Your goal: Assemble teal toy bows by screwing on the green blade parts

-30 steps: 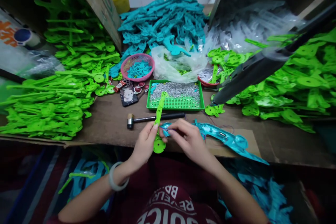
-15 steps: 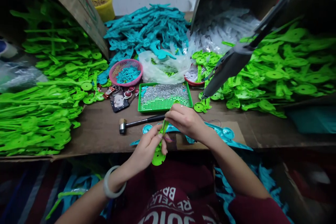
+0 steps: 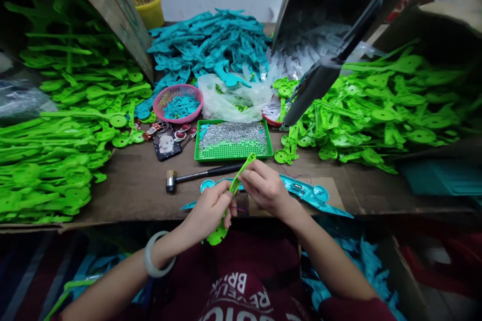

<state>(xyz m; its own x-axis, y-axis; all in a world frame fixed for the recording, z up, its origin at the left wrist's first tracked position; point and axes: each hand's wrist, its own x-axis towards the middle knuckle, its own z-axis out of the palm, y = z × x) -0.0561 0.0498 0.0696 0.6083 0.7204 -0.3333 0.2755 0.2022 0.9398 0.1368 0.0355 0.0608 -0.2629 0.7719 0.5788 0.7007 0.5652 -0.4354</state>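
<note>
My left hand [image 3: 209,213] is closed around the middle of a long bright green plastic part [image 3: 241,171]. Its round, disc-like end [image 3: 217,236] sticks out below that hand. Pinched fingers of my right hand [image 3: 265,188] are at the part's narrow upper end, which points up towards the tray; the fingertips are partly hidden. Under and behind both hands, a long blue plastic part [image 3: 320,199] lies along the table's front edge. A hammer [image 3: 205,174] with a black handle rests just beyond my hands.
A green tray [image 3: 196,148] holds many small metal pieces. Behind it are a pink basket [image 3: 155,103], a plastic bag [image 3: 214,103] and a blue heap [image 3: 211,42]. Green parts are piled left [image 3: 56,160] and right [image 3: 391,105]. A dark powered screwdriver [image 3: 311,90] hangs at right.
The green part's upper end now shows above my right fingers, and its round end has turned and shifted slightly left. The view has moved a little; both hands still hold the part.
</note>
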